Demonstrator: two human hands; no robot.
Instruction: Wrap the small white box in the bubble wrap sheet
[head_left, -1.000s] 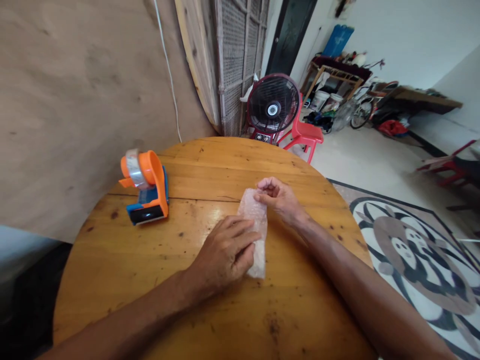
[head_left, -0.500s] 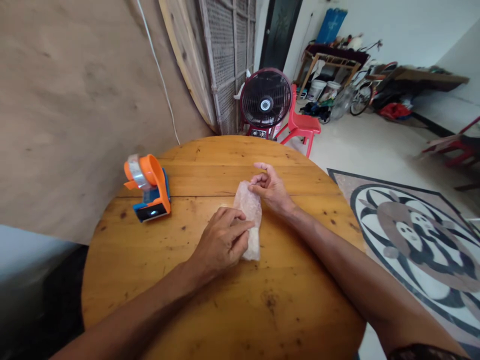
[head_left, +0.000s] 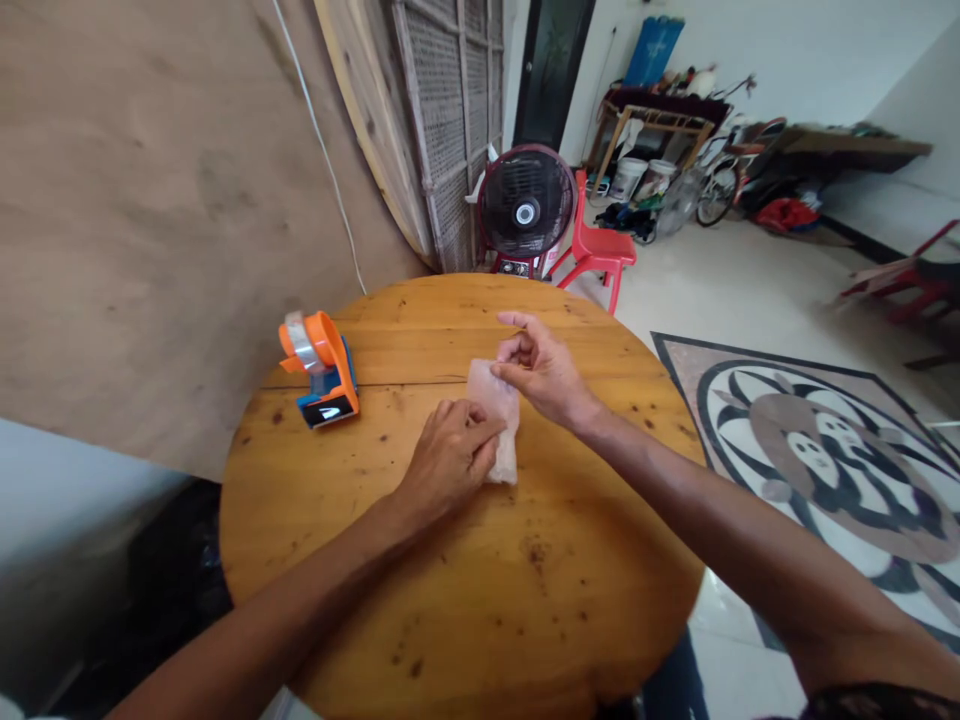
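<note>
The right hand [head_left: 546, 378] now extends its index finger, thumb and curled fingers pinching the translucent wrap [head_left: 495, 398]; the left hand [head_left: 448, 455] overlies it, grip indeterminable; far-end control appears maintained.

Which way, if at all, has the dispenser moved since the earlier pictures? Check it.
No: against the table, no shift shows; the dispenser stands beside the same dark knot.
</note>
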